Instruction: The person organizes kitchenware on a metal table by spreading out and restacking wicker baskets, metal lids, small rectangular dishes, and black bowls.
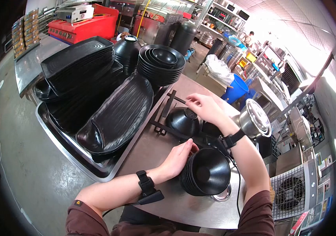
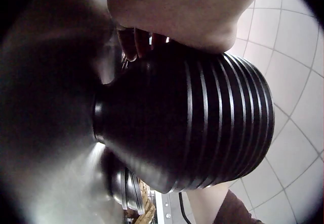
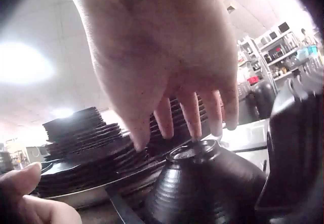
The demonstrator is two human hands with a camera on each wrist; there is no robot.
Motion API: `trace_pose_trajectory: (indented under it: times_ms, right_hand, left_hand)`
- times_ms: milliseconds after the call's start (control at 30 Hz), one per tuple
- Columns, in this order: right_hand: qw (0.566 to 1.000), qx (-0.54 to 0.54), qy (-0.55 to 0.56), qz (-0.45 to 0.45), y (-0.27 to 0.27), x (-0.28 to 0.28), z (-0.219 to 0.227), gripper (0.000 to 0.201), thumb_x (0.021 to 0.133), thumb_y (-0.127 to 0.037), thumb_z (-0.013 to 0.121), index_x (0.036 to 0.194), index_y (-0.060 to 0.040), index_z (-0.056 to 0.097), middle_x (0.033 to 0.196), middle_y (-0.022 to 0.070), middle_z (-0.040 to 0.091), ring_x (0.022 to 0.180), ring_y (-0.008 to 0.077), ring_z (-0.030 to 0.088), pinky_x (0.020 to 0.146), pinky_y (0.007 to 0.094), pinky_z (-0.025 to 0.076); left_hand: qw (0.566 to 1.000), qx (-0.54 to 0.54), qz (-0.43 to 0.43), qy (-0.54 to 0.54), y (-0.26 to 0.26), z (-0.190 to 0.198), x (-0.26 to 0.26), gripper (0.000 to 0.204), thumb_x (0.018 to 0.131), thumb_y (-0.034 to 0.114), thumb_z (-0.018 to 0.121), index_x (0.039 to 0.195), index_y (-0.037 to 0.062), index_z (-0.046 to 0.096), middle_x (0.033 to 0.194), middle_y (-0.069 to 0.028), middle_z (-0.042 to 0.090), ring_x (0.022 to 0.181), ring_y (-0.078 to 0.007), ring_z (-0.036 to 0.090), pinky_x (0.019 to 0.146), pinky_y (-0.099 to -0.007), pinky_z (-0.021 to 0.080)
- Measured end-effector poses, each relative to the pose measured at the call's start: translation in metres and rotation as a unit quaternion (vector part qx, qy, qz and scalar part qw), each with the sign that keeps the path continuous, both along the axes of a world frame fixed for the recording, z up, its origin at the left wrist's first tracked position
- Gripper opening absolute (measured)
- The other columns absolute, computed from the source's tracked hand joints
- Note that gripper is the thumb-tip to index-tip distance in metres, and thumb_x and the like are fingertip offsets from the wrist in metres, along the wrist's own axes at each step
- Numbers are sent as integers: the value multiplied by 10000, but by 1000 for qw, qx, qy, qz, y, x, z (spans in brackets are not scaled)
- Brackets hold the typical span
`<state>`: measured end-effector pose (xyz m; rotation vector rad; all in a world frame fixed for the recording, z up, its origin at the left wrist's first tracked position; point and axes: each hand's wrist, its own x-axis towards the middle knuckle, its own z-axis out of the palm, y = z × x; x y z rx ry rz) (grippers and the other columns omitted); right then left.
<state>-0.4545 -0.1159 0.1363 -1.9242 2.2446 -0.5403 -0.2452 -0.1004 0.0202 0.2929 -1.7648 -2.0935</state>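
Note:
My left hand [image 1: 178, 159] rests against the side of a stack of black ribbed bowls [image 1: 209, 171], which stands mouth up near the table's front edge. In the left wrist view the palm lies along the stack [image 2: 167, 117], and the fingers [image 2: 143, 44] reach past it. Over an upside-down black bowl [image 1: 183, 122], my right hand [image 1: 207, 108] hovers with fingers spread and nothing held. From the right wrist, those fingertips [image 3: 196, 130] hang close by the foot ring of the bowl [image 3: 197, 183]. Black stacked ware [image 3: 298, 148] stands beside that bowl.
To the left, a metal tray [image 1: 115, 171] carries piled black rectangular plates [image 1: 77, 59] and a long leaf-shaped dish [image 1: 120, 114]. Round bowls [image 1: 162, 63] are stacked behind. A dark bar frame [image 1: 167, 104] lies by the upturned bowl; a steel pot [image 1: 254, 118] is at right.

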Motion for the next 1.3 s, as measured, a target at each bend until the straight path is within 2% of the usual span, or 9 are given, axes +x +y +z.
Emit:
trace_pose_trajectory:
  times_ms: [100, 200, 467, 633, 667, 833, 1033, 1133, 1300]
  right_hand:
    - [984, 137, -14, 117, 15, 6, 11, 626, 895, -305, 826, 1436, -82, 601, 1405, 154, 593, 1335, 312, 569, 1118, 385, 471]
    - [983, 102, 74, 133, 25, 12, -4, 769, 748, -137, 906, 1438, -85, 573, 1498, 163, 497, 1323, 400, 552, 1120, 442, 499]
    - [984, 68, 129, 100, 31, 20, -8, 698, 820, -168, 867, 1443, -77, 565, 1522, 183, 485, 1292, 382, 582, 1087, 437, 499]
    - [991, -7, 66, 118, 62, 28, 38, 511, 942, -240, 766, 1393, -68, 599, 1396, 179, 609, 1211, 358, 636, 1037, 430, 526]
    - [989, -36, 69, 129, 72, 29, 40, 428, 951, -213, 754, 1336, -59, 645, 1253, 177, 692, 1157, 349, 665, 1006, 430, 533]
    - [988, -56, 28, 142, 143, 78, 64, 275, 933, -178, 768, 1167, -42, 724, 1097, 135, 738, 1043, 334, 706, 931, 416, 569]
    - [977, -31, 127, 168, 215, 133, 39, 473, 807, -333, 877, 1178, -76, 736, 1059, 57, 725, 972, 240, 704, 883, 369, 566]
    - [980, -35, 137, 143, 230, 132, 12, 468, 809, -319, 867, 1184, -75, 731, 1062, 50, 723, 973, 227, 697, 904, 372, 556]
    - [973, -117, 157, 123, 241, 131, 0, 497, 787, -234, 870, 1223, -52, 715, 1047, 58, 719, 964, 226, 694, 913, 392, 558]
  left_hand:
    - [1000, 0, -2, 8, 0, 2, 0, 694, 1153, 545, 234, 1178, -5, 656, 1080, -91, 699, 1002, -180, 634, 959, -356, 504]
    - [1000, -1, -1, 9, 0, -2, -1, 691, 1151, 553, 240, 1182, 0, 652, 1089, -90, 697, 1012, -177, 632, 959, -352, 502]
    - [1000, 21, -17, 0, -1, -1, -1, 675, 1149, 557, 259, 1204, 8, 647, 1106, -82, 694, 1031, -162, 626, 974, -337, 495]
    - [999, 35, 13, 12, 4, 0, -2, 625, 1164, 479, 277, 1125, -13, 661, 1029, -105, 695, 953, -184, 626, 936, -355, 500]
    - [999, 38, 10, 15, 3, -1, -3, 626, 1163, 483, 280, 1125, -13, 660, 1028, -102, 694, 953, -183, 624, 935, -353, 500]
    - [998, 48, 1, 27, 1, -7, -5, 636, 1156, 505, 290, 1132, -12, 660, 1028, -98, 693, 959, -178, 620, 933, -348, 498]
    - [996, 75, -52, -3, -1, -15, -9, 658, 1135, 584, 308, 1277, 22, 618, 1184, -82, 681, 1099, -149, 621, 1013, -327, 494]
    - [957, 259, -128, 37, 6, -4, -7, 663, 1138, 564, 321, 1387, 5, 575, 1336, -75, 658, 1234, -162, 607, 1111, -332, 461]
    - [947, 275, -166, 29, 7, 4, 0, 659, 1143, 557, 300, 1406, 24, 584, 1377, -97, 663, 1257, -149, 606, 1143, -333, 442]
